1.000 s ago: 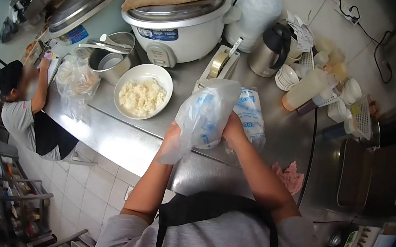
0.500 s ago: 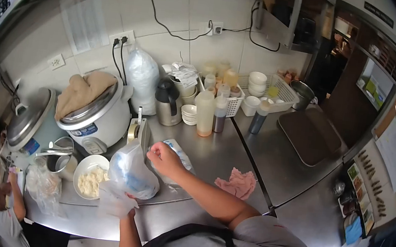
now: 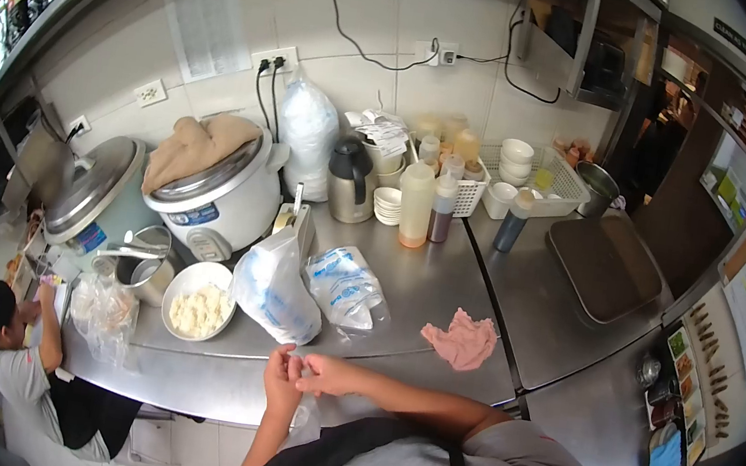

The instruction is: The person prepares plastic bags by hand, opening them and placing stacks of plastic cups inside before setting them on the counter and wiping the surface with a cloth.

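My left hand [image 3: 281, 379] and my right hand [image 3: 331, 375] meet in front of my chest, at the counter's front edge. Their fingers are pinched together. A thin clear plastic bag [image 3: 305, 420] hangs below them, partly hidden by my forearm and apron; both hands appear closed on its top. Just beyond my fingers stands a bulging plastic bag with blue print [image 3: 279, 289]. To its right lies a flatter pack of blue-printed plastic bags [image 3: 345, 284]. A white bowl [image 3: 216, 335] of pale, crumbly food [image 3: 199, 310] is to the left.
Rice cookers [image 3: 219, 203], a metal pitcher [image 3: 146, 274] and a tape dispenser [image 3: 297, 221] stand behind. Sauce bottles [image 3: 415, 208] and a thermos [image 3: 351, 183] line the back. A pink cloth [image 3: 461, 339] and brown tray [image 3: 604, 264] lie right. Another person [image 3: 36, 358] is at far left.
My right hand has come down from above the plastic packs to meet my left hand. The left hand, with the clear bag, has moved closer to my body. The view has shifted.
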A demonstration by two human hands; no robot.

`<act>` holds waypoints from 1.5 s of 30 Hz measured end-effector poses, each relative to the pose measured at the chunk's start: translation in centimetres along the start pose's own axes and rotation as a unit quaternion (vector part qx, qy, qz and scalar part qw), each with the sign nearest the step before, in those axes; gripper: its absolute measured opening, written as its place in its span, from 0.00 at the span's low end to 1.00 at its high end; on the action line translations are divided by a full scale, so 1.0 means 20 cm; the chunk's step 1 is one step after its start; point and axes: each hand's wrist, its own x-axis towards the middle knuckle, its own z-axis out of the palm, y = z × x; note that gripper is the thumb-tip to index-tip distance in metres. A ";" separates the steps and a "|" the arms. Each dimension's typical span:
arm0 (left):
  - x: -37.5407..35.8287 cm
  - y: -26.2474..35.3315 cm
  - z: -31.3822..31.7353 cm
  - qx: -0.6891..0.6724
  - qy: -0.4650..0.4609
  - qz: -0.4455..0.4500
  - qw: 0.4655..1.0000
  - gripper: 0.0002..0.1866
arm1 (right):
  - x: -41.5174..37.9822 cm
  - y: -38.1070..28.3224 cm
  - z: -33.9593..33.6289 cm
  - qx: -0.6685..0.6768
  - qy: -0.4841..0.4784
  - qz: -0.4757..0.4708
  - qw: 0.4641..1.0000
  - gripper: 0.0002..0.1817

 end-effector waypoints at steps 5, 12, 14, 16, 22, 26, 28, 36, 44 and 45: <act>0.08 0.09 -0.03 0.014 -0.015 -0.005 1.000 0.08 | 0.00 0.05 -0.03 -0.013 0.009 -0.027 1.000 0.11; 0.07 0.14 -0.03 -0.271 -0.164 -0.240 0.917 0.17 | -0.10 0.03 -0.09 0.226 0.119 -0.059 0.965 0.05; 0.06 0.17 -0.03 -0.341 -0.227 -0.305 0.860 0.17 | -0.12 0.06 -0.11 0.229 0.115 -0.050 0.965 0.06; 0.06 0.15 0.00 -0.357 -0.181 -0.250 0.882 0.14 | -0.13 0.09 -0.13 0.224 0.112 -0.046 0.967 0.06; 0.06 0.15 0.06 -0.156 -0.154 -0.104 0.970 0.09 | -0.14 0.11 -0.18 0.219 0.151 -0.158 0.951 0.08; 0.04 0.19 0.06 -0.015 -0.163 -0.057 0.985 0.13 | -0.16 0.06 -0.25 0.143 0.169 -0.151 0.964 0.09; 0.05 0.23 0.05 0.021 -0.141 -0.015 0.990 0.17 | -0.15 0.06 -0.30 0.050 0.166 -0.126 0.977 0.09; 0.08 0.24 -0.07 0.123 0.003 0.097 0.988 0.26 | -0.15 0.10 -0.28 -0.028 0.219 -0.131 0.966 0.08; -0.01 0.40 0.01 0.147 -0.082 0.052 0.984 0.14 | -0.11 0.09 -0.15 0.050 0.239 -0.150 0.958 0.10; -0.02 0.37 0.02 0.126 -0.099 0.028 0.987 0.14 | -0.11 0.10 -0.12 0.032 0.230 -0.151 0.961 0.10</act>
